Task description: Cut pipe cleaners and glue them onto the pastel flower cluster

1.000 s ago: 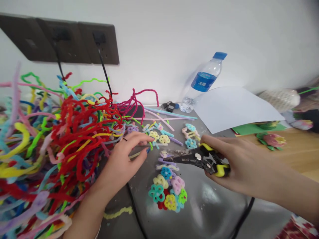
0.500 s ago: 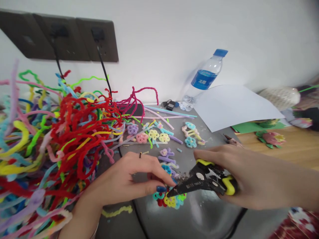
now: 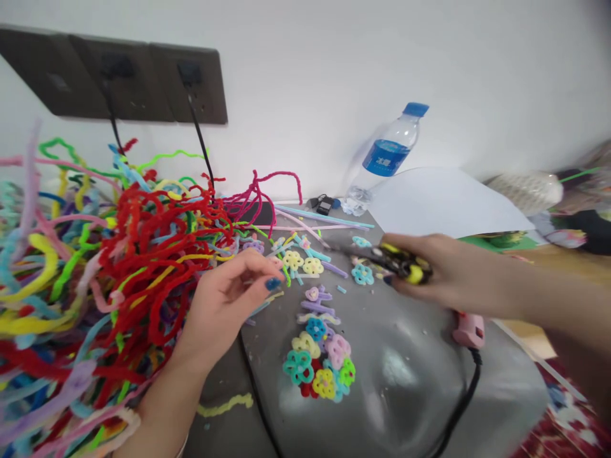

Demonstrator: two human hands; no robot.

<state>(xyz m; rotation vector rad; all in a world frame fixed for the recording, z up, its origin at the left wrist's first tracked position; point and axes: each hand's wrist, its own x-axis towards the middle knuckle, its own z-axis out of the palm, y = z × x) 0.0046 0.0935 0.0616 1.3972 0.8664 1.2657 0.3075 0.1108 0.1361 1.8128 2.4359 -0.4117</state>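
Note:
My right hand [image 3: 443, 273] grips the black and yellow wire strippers [image 3: 382, 254], blurred by motion, their jaws pointing left over the table. Blue-nailed, my left hand [image 3: 224, 305] is curled with thumb and fingertips close together near the small flowers; whatever lies between them is hidden. Pale yellow pipe-cleaner flowers [image 3: 293, 260] lie just right of its fingertips. Under the strippers sits a piece with blue flowers [image 3: 363, 274]. Nearer me, a cluster of multicoloured pipe-cleaner flowers [image 3: 324, 383] rests below short purple pieces [image 3: 319, 308].
A large tangle of pipe cleaners [image 3: 157, 254] covers the left side. A water bottle [image 3: 389, 152] leans on the wall behind white paper [image 3: 439, 203]. A pink corded tool [image 3: 470, 329] lies at the right. A black cord [image 3: 255, 394] crosses the front.
Both hands moved down to the flower cluster, then back up and away from it. The strippers went with my right hand. The pink tool has come into view below my right wrist.

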